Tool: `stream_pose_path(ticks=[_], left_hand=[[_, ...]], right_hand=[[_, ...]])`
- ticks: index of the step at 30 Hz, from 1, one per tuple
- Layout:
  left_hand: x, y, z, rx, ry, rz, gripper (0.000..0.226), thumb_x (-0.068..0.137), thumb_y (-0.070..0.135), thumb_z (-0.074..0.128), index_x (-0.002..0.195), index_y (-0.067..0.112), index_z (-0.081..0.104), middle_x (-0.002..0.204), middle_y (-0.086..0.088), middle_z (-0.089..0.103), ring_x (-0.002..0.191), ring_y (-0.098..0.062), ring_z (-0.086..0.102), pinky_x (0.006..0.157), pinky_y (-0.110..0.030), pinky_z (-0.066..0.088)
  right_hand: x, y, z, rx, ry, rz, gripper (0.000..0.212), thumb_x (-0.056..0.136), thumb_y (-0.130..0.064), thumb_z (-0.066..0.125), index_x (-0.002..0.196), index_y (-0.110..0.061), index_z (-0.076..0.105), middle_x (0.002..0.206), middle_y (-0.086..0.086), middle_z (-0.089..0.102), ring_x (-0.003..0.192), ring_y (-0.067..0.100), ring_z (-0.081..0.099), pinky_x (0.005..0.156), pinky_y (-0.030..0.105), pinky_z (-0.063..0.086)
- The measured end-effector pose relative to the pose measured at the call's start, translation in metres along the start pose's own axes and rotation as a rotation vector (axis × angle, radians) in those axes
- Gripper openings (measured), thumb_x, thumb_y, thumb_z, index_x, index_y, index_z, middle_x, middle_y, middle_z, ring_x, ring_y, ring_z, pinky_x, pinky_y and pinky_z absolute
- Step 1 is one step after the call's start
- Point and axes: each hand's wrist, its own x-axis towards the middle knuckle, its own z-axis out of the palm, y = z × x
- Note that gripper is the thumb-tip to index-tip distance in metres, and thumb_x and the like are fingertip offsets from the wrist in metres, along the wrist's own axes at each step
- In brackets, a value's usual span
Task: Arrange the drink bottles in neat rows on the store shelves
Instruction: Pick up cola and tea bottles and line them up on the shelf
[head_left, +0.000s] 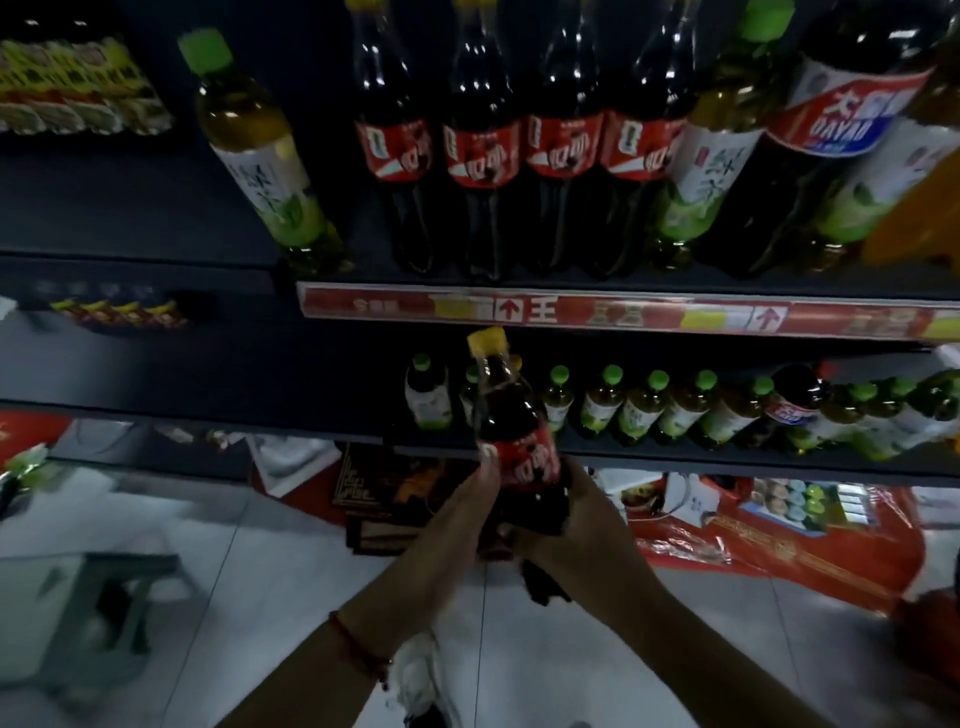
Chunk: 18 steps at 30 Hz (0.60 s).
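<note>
1. Hands: my left hand (467, 499) and right hand (582, 512) both wrap the lower body of one dark cola bottle (511, 431) with a red label and yellow cap. Left fingers curl around its left side at label height; the right hand cups it from the right and below. Something dark sits against the right palm under the bottle; I cannot tell what it is.

2. Bottle position: upright, slightly tilted, in the air in front of the lower shelf (675, 460), its cap just below the red price strip (623, 314). Not yet set down.

3. Done so far, upper shelf (519, 280): four cola bottles (519, 156) stand side by side in a tidy row. A green tea bottle (265, 156) stands apart to their left; another green tea and a large blue-and-red-labelled dark bottle (831, 130) crowd the right, mixed.

4. Lower shelf: a run of small green-capped tea bottles (649, 410), broken by one dark bottle with a blue-and-red label (795, 400). The row looks loosely aligned, not strict.

5. Judgement: partway through. The cola row reads as finished; the held bottle needs a place, and the mixed right-hand ends of both shelves look unsorted.

6. Clutter on the floor (519, 649): red bags and boxes beneath the shelves.
</note>
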Motion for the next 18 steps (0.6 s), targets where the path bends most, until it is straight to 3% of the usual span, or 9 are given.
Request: stream_pose_path(ticks=[2,4,5,6,7,9,11,15,18], left_hand=[[0.027,-0.016,-0.011,0.205,0.154,-0.013,0.039,0.102,0.043,0.038,0.121,0.024,0.066,0.108,0.004,0.072,0.105,-0.013,0.067,0.085,-0.019,0.053],[0.067,-0.030,-0.038,0.358,0.274,0.005,0.035,0.102,0.036,0.051,0.132,0.021,0.060,0.106,0.005,0.065,0.097,0.000,0.063,0.079,-0.008,0.049],[0.091,-0.041,-0.051,0.470,0.310,0.035,0.039,0.096,0.045,0.059,0.133,0.031,0.058,0.114,0.000,0.063,0.104,-0.003,0.063,0.087,-0.014,0.051],[0.116,-0.056,-0.065,0.618,0.336,0.076,0.044,0.088,0.058,0.064,0.129,0.044,0.058,0.125,-0.009,0.061,0.115,-0.017,0.062,0.096,-0.031,0.052],[0.141,-0.067,-0.075,0.786,0.336,0.144,0.045,0.085,0.061,0.065,0.127,0.045,0.058,0.131,-0.016,0.058,0.119,-0.031,0.059,0.097,-0.045,0.051],[0.187,-0.079,-0.082,1.194,0.384,0.217,0.042,0.096,0.044,0.058,0.131,0.020,0.055,0.122,-0.018,0.062,0.107,-0.037,0.061,0.084,-0.044,0.053],[0.221,-0.084,-0.083,1.306,0.438,0.357,0.045,0.100,0.040,0.049,0.136,0.014,0.046,0.124,-0.014,0.058,0.106,-0.031,0.060,0.080,-0.038,0.051],[0.282,-0.104,-0.091,1.417,0.343,0.541,0.056,0.099,0.040,0.050,0.147,0.016,0.034,0.143,-0.012,0.046,0.128,-0.032,0.047,0.100,-0.046,0.045],[0.304,-0.111,-0.094,1.546,0.398,0.539,0.057,0.103,0.030,0.045,0.153,0.011,0.025,0.153,-0.016,0.034,0.136,-0.035,0.039,0.107,-0.045,0.037]], right_hand=[[0.013,0.030,-0.011,0.007,0.010,0.044,0.052,0.068,-0.016,0.084,0.099,-0.045,0.053,0.087,-0.006,0.071,0.078,0.009,0.069,0.070,0.028,0.058],[0.030,0.063,-0.015,0.005,0.002,0.085,0.056,0.068,-0.018,0.085,0.105,-0.042,0.052,0.094,-0.006,0.069,0.085,0.009,0.068,0.074,0.027,0.057],[0.039,0.080,-0.014,0.010,0.002,0.104,0.059,0.068,-0.018,0.086,0.110,-0.040,0.051,0.097,-0.006,0.068,0.087,0.009,0.068,0.074,0.026,0.057],[0.050,0.096,-0.012,0.015,0.005,0.119,0.060,0.069,-0.017,0.086,0.114,-0.036,0.051,0.099,-0.006,0.067,0.089,0.009,0.067,0.073,0.023,0.056],[0.061,0.112,-0.009,0.015,0.017,0.132,0.060,0.069,-0.017,0.086,0.115,-0.033,0.052,0.100,-0.006,0.067,0.090,0.009,0.067,0.071,0.022,0.054],[0.085,0.141,-0.002,0.013,0.059,0.135,0.053,0.068,-0.018,0.087,0.109,-0.030,0.054,0.098,-0.005,0.067,0.088,0.011,0.067,0.068,0.021,0.052],[0.107,0.167,0.005,0.008,0.102,0.123,0.049,0.068,-0.019,0.087,0.104,-0.030,0.055,0.094,-0.005,0.068,0.082,0.007,0.067,0.064,0.018,0.050],[0.139,0.202,0.015,0.018,0.187,0.097,0.044,0.069,-0.020,0.087,0.103,-0.028,0.060,0.086,-0.010,0.069,0.060,-0.007,0.062,0.048,0.007,0.043],[0.151,0.213,0.020,0.042,0.221,0.083,0.046,0.069,-0.019,0.087,0.108,-0.026,0.062,0.088,-0.012,0.070,0.070,-0.004,0.064,0.050,0.007,0.043]])
